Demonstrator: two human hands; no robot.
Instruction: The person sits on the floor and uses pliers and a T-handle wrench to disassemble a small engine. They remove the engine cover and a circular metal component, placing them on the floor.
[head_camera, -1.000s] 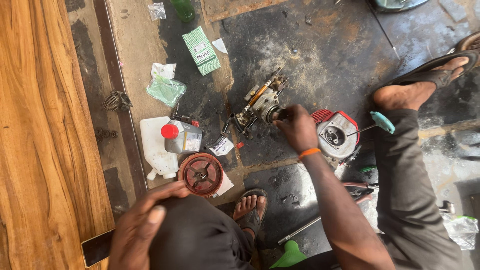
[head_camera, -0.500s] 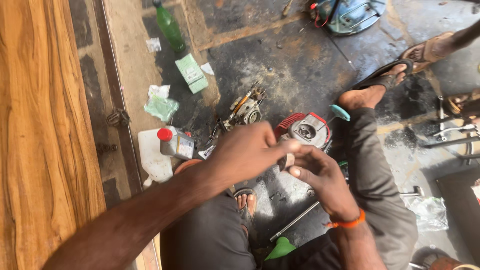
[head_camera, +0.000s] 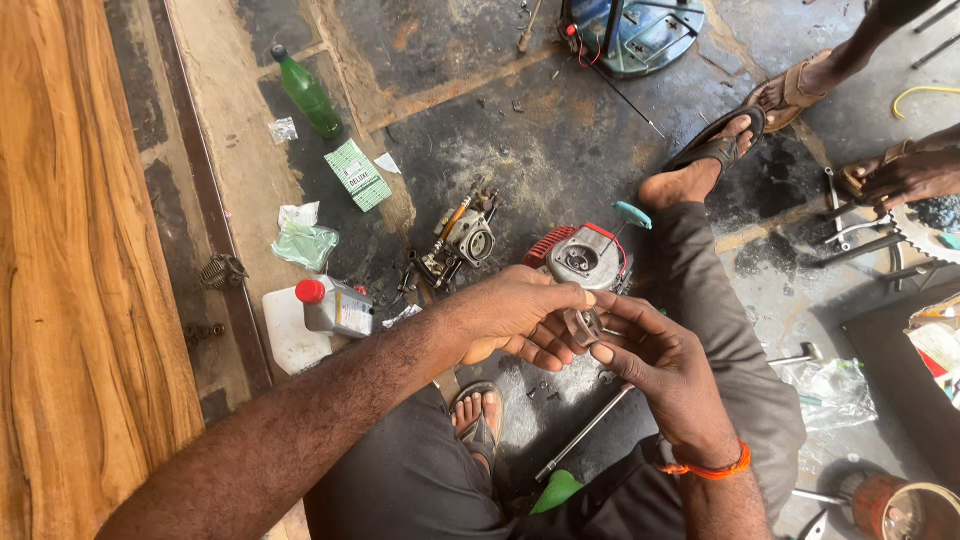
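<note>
My left hand (head_camera: 515, 318) and my right hand (head_camera: 655, 355) meet above my lap, and both pinch a small grey metal part (head_camera: 583, 325) between their fingertips. The part is mostly hidden by my fingers. Just beyond my hands on the dark floor lies a red and grey engine housing (head_camera: 585, 258). A small engine block with a round opening (head_camera: 462, 238) lies to its left. My right wrist wears an orange band (head_camera: 700, 468).
A grey bottle with a red cap (head_camera: 335, 307) stands by a white container (head_camera: 285, 335). A green bottle (head_camera: 308, 92), a green box (head_camera: 358, 175), a long metal rod (head_camera: 585, 432), a wooden plank (head_camera: 75, 270) at left. Other people's feet and a hand (head_camera: 905, 175) at upper right.
My left hand has come up off my knee to meet my right hand, which drew back from the engine block. Both hands now pinch the small part. The view shifted.
</note>
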